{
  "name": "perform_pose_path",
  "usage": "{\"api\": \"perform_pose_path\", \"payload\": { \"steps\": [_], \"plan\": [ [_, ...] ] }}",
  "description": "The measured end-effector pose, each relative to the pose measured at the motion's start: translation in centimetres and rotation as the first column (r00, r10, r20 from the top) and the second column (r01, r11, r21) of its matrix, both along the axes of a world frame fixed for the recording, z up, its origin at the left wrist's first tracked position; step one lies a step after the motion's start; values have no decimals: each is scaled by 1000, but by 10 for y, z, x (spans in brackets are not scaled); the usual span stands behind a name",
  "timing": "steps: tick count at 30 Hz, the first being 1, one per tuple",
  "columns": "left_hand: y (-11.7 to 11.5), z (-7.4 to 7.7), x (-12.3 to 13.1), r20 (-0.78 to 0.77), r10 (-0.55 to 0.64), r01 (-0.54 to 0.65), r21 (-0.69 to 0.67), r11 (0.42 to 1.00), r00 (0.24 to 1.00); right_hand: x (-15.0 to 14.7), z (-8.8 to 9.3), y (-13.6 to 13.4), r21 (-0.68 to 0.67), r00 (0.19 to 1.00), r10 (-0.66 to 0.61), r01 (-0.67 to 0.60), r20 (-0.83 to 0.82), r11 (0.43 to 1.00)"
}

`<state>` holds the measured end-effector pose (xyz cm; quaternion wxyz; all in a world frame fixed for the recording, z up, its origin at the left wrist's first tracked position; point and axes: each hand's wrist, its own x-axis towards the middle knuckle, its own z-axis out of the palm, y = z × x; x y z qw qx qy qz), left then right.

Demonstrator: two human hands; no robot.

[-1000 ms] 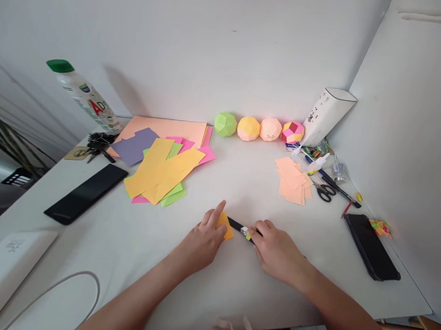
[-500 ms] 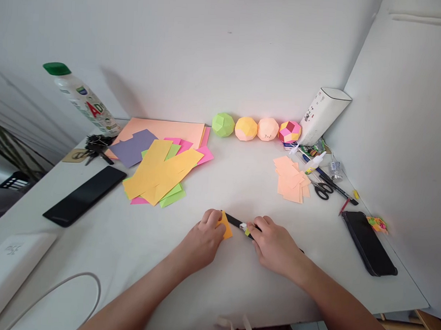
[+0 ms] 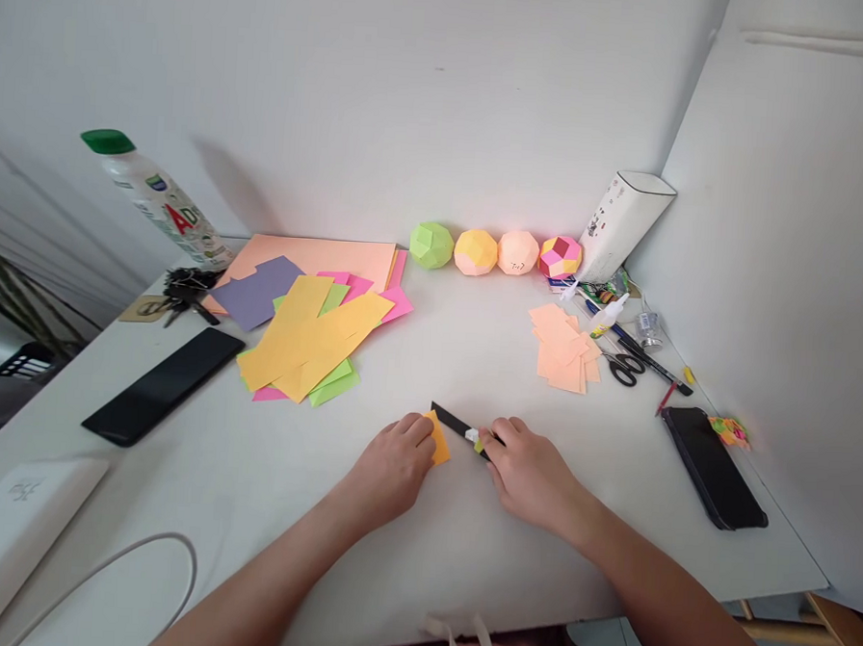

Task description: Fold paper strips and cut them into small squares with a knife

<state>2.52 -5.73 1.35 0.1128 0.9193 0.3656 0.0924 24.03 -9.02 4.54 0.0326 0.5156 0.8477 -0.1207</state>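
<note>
A small orange paper piece [image 3: 440, 443] lies on the white table under the fingertips of my left hand [image 3: 396, 464], which are bent and pressed together on it. My right hand [image 3: 535, 473] is closed around a black utility knife [image 3: 453, 422] with a white and yellow-green part near its fingers. The knife's dark front end points up and left, just beyond the orange piece's upper right side. Yellow, green and pink paper sheets [image 3: 343, 345] lie piled to the left. Peach paper pieces [image 3: 561, 351] are stacked farther right.
Four paper balls [image 3: 432, 246] stand along the wall. Scissors [image 3: 623, 369], pens, glue bottles and a phone [image 3: 713, 468] lie at the right. At the left are a bottle [image 3: 167, 203], keys, a black slab [image 3: 164, 386] and a white device with a cable [image 3: 191, 561].
The view has shifted slightly. The knife's front end has moved a little up and left relative to the orange paper, showing more of its tip. Both hands keep their hold.
</note>
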Motion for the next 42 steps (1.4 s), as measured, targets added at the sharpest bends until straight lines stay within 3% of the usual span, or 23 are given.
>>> {"api": "perform_pose_path", "payload": {
  "steps": [6, 11, 16, 25, 34, 42],
  "plan": [
    [3, 5, -4, 88, 11, -1, -111, 994, 996, 40, 7, 4, -14, 981, -28, 26, -193, 1000],
    [6, -4, -7, 167, 52, -36, -99, 994, 985, 65, 17, 4, -104, 953, 41, -76, -302, 992],
    [9, -5, -8, 171, 60, -39, -121, 992, 983, 63, 18, 0, -153, 956, 58, -106, -289, 983],
    [12, -1, -10, 190, 81, -43, -195, 980, 978, 53, 20, -2, -115, 949, 60, -100, -311, 988],
    [22, 8, -20, 278, 72, 51, -410, 910, 958, 53, 17, -3, -70, 939, 76, -106, -334, 992],
    [24, 7, -22, 300, 76, 73, -455, 887, 951, 55, 14, -3, -60, 931, 78, -106, -356, 993]
  ]
}}
